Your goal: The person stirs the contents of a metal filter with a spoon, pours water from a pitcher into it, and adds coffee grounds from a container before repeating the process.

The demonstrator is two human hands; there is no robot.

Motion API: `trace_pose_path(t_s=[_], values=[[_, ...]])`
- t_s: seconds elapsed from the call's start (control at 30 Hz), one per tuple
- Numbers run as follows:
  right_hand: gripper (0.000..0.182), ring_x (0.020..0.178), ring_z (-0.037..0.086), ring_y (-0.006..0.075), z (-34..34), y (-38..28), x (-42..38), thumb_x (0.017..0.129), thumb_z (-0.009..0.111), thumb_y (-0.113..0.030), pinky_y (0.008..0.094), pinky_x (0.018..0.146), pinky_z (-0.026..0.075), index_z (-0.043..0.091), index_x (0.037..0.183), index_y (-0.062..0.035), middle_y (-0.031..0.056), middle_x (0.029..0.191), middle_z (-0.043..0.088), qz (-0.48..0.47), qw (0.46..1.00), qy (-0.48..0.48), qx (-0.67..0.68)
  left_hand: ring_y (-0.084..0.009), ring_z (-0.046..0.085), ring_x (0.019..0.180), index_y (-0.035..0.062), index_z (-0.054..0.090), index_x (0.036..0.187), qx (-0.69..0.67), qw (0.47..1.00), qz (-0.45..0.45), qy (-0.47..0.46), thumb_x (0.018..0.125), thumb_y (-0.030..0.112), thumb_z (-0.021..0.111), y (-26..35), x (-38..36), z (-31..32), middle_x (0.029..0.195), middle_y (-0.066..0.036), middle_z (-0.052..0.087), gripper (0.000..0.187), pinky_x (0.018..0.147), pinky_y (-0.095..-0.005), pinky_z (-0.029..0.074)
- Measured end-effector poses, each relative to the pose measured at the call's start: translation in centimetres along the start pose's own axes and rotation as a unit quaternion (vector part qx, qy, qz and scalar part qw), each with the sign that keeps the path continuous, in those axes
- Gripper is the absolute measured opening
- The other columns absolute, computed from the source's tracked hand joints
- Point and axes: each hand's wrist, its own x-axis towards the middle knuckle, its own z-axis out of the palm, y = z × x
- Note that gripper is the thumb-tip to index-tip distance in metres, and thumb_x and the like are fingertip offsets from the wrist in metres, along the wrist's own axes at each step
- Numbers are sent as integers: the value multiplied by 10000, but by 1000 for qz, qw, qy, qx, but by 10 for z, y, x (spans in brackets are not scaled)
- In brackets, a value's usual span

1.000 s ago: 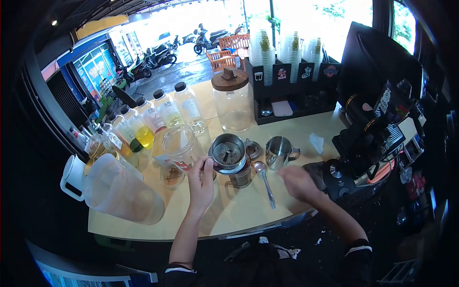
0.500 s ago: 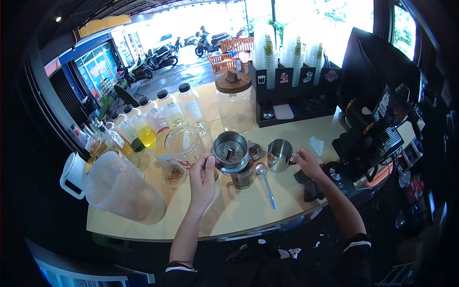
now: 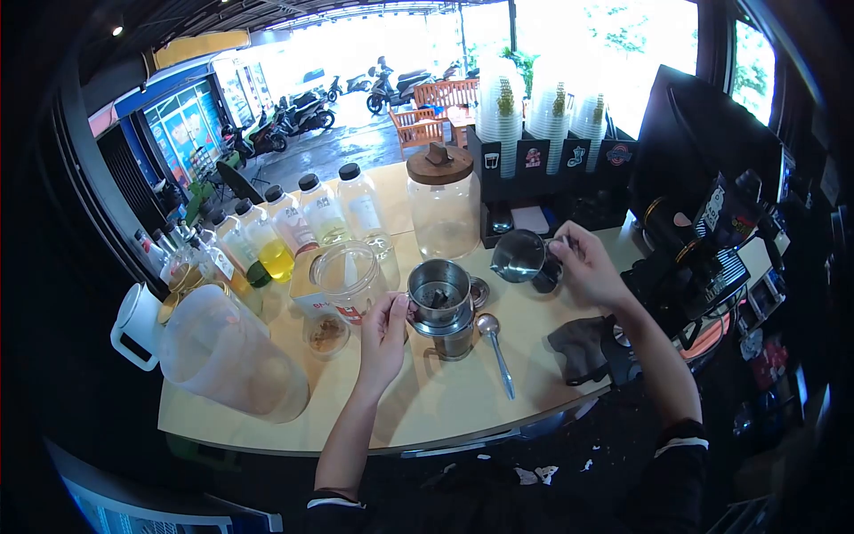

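A metal coffee drip filter (image 3: pixel 441 311) sits on top of a glass cup (image 3: pixel 455 344), dark inside with a small upright piece in its middle. The fingers of my left hand (image 3: pixel 382 343) pinch the filter's side handle. Raised to the right of it, a small steel pitcher (image 3: pixel 519 258) is tilted with its mouth toward the left. My right hand (image 3: pixel 587 267) is closed on the pitcher's handle. Just right of the filter lies a small round metal lid (image 3: pixel 480 291), partly hidden. A metal spoon (image 3: pixel 499 356) rests near the cup.
An open clear jar (image 3: pixel 347 276) and a small dish with brown powder (image 3: pixel 326 335) stand left of the filter. A large plastic pitcher (image 3: pixel 231 356) leans further left. Behind are several bottles (image 3: pixel 360 200), a wooden-lidded jar (image 3: pixel 443 214) and a cup rack (image 3: pixel 551 165). A dark cloth (image 3: pixel 576 347) lies right.
My right hand has lifted the steel pitcher off the counter and tipped it to the left. The left hand still holds the filter's handle; the view has shifted slightly.
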Motion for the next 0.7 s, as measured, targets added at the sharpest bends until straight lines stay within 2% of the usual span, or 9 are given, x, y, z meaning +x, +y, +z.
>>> trace_pose_path(t_s=[0.07,0.2,0.3,0.4,0.47,0.7], values=[[121,729,535,22,4,-31,7,963,532,-119,206,665,450,500,899,-21,-36,699,486,-21,998,-19,65,-34,422,686,7,602,945,-31,998,-54,-4,1005,215,469,-3,1,0,795,23,559,254,618,-203,352],[115,744,546,18,9,-52,24,965,528,-105,207,679,470,499,893,-19,-32,716,501,-37,997,-30,64,-32,412,675,13,607,933,-30,999,-32,-19,1006,229,468,-7,5,2,780,31,556,267,610,-203,346],[122,705,528,10,14,-59,36,959,535,-102,207,624,460,498,887,-12,-22,708,525,-39,994,-50,86,-31,408,662,12,609,914,-24,999,-38,-28,1008,238,464,-6,8,2,760,32,551,284,604,-204,346],[136,666,516,9,17,-74,44,949,548,-95,209,584,448,493,877,6,-7,675,534,-47,996,-67,21,-29,414,656,9,608,896,-25,997,-52,-51,1008,243,464,-3,11,1,753,33,555,297,597,-202,345],[153,654,510,14,19,-81,48,938,562,-87,213,578,443,483,869,25,13,654,550,-58,993,-77,-69,-27,426,664,2,605,891,-25,997,-43,-60,1006,241,467,3,14,3,755,33,560,300,590,-200,342],[158,704,566,25,27,-89,54,922,581,-72,227,589,459,481,868,39,32,686,590,-69,992,-92,-45,-25,417,658,0,599,859,8,996,-52,-77,1003,238,473,2,21,-2,727,38,535,306,576,-203,332]])
